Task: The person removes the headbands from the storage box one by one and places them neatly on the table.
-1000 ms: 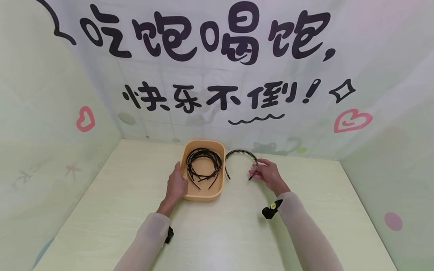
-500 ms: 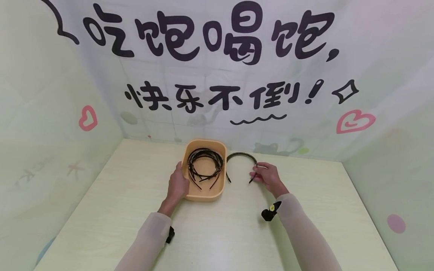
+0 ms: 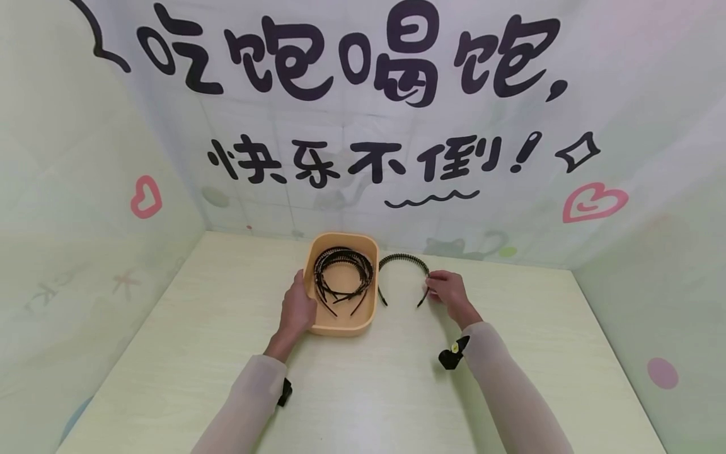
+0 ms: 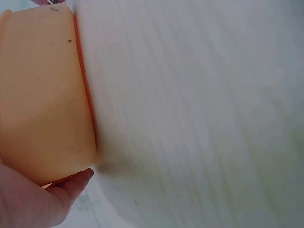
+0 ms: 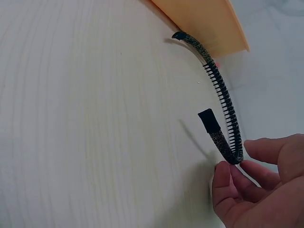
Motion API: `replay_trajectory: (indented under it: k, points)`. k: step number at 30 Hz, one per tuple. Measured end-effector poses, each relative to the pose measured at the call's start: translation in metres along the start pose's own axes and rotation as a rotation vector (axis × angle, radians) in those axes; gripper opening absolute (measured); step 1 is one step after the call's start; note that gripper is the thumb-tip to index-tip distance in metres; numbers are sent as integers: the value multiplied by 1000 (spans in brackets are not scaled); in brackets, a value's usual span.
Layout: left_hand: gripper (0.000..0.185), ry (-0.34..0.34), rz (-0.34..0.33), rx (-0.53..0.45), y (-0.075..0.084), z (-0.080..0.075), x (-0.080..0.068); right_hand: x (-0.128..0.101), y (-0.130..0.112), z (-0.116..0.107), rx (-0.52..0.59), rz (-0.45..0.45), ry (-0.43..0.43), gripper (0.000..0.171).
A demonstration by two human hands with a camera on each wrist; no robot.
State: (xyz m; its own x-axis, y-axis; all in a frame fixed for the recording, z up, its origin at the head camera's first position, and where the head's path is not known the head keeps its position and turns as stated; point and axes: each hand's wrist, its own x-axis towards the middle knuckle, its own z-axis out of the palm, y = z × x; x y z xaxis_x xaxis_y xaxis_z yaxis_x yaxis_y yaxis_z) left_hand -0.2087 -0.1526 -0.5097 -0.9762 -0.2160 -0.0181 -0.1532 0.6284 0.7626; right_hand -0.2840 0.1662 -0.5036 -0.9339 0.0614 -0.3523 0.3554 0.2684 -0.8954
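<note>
A person's right hand (image 3: 448,293) rests low over a pale wood-grain table (image 3: 363,384), its thumb and fingertips (image 5: 223,175) drawn close together and pinching one side of a black plastic toothed headband (image 3: 404,272). In the right wrist view the headband stands on edge as an arch, its comb teeth lining the inner curve and its two ends on the table surface. It sits just to the right of an orange rounded-rectangular plastic tub (image 3: 343,325), close beside the tub wall; whether the two touch cannot be told. The left hand (image 3: 297,309) holds the tub at its left side, fingers wrapped against the outer wall and the thumb near the rim; the left wrist view shows the thumb tip (image 4: 78,183) pressed to the orange wall near a corner. Inside the tub lies a loose pile of thin black headbands (image 3: 342,277), overlapping one another, their arches toward the far wall and their ends fanning toward the near side. Both forearms wear pale translucent sleeves.
</note>
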Motion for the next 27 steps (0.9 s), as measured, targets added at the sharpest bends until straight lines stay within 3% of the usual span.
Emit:
replay_trajectory:
  k: [20, 27]
  points:
    - [73, -10, -16, -12, 0, 1, 0, 1, 2, 1, -15, 4, 42, 35]
    - [71, -3, -13, -1, 0, 1, 0, -1, -3, 4, -129, -72, 112, 34]
